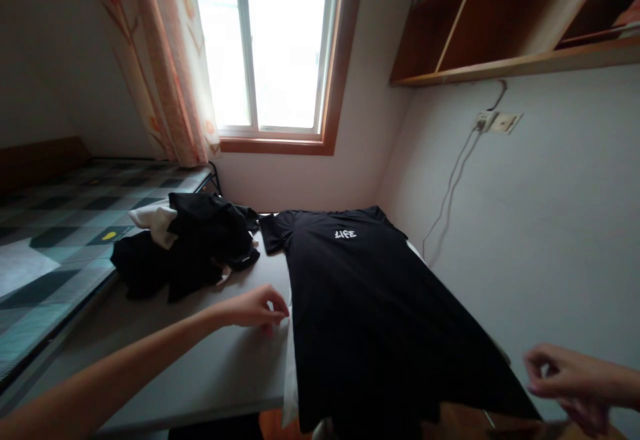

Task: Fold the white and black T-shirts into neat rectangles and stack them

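A black short-sleeved T-shirt (360, 300) with white lettering lies spread flat on the table, its hem hanging over the near edge. Along its left side shows a strip of white cloth (291, 380) underneath. My left hand (260, 307) is closed in a pinch, thumb and forefinger at the edge of that white cloth. Off the T-shirt's lower right side is my right hand (563, 377), slightly blurred. Its fingers are curled together close to the black edge; whether fabric is between them does not show.
A heap of black and white clothes (195, 247) sits at the table's back left. A checked bed (60, 227) adjoins on the left. On the right stand a white wall with a socket (485, 121) and hanging cable, and a wooden shelf (495, 67) overhead. The window (280, 47) is behind.
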Demonstrator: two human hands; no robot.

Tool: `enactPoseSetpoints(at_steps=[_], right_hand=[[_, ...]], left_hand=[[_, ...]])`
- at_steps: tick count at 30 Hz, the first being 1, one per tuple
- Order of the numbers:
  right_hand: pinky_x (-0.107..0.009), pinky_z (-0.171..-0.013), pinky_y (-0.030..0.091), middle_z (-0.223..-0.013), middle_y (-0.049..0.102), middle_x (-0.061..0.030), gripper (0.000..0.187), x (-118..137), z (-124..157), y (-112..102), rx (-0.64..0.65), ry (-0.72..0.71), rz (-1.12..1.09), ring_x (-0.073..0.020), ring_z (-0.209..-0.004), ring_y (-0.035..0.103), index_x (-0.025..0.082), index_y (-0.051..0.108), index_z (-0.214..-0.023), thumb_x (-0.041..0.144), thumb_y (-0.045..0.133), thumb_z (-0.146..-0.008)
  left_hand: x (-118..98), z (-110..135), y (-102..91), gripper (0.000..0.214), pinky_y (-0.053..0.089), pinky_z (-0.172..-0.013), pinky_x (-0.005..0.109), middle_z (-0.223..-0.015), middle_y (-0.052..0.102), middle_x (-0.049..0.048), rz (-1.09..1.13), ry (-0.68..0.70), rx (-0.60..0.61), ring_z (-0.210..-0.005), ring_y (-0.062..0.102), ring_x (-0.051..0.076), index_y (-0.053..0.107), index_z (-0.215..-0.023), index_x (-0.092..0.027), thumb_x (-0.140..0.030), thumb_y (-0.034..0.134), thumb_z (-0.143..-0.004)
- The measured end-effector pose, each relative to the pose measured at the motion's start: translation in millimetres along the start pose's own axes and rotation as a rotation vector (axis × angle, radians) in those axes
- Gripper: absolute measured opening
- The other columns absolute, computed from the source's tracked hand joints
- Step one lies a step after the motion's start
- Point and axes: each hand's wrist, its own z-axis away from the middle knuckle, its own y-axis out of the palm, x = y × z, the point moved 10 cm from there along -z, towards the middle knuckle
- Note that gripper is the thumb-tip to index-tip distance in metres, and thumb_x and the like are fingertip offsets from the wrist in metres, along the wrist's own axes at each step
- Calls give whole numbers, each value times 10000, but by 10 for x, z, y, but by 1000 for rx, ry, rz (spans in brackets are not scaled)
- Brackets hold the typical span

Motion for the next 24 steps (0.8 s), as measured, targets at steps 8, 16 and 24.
enactPoseSetpoints(at_steps=[8, 16, 24], right_hand=[[-336, -576, 490, -684, 697, -143, 410, 1609, -91, -272, -178, -467, 175, -243, -645, 651, 197, 685, -744, 598, 629, -681], [-375, -963, 470, -1106, 705, -111, 329, 3010, -518, 318, -423, -796, 375, -273, -1061, 639, 187, 704, -976, 427, 561, -801], [-452, -1137, 290, -1506, 412, -144, 597, 3476, -1053, 926, -536, -720, 454, -313, -1410, 328, 161, 500, -1394, 530, 428, -930]], left_hand=[[-718, -469, -489, 319, 470, -993, 356, -1240, 609, 114, -612, 488, -561, -1119, 601, 224, 662, -1154, -200, -361, 570, -895], [-239, -953, -713, 588, 192, -1173, 511, -1531, 384, 90, -908, 210, -614, -1444, 269, 288, 473, -1418, -278, -567, 472, -906], [-176, -614, -1099, 544, 312, -1092, 445, -1465, 462, 131, -899, 18, -980, -1331, 420, 297, 512, -1384, -210, -513, 381, -952]])
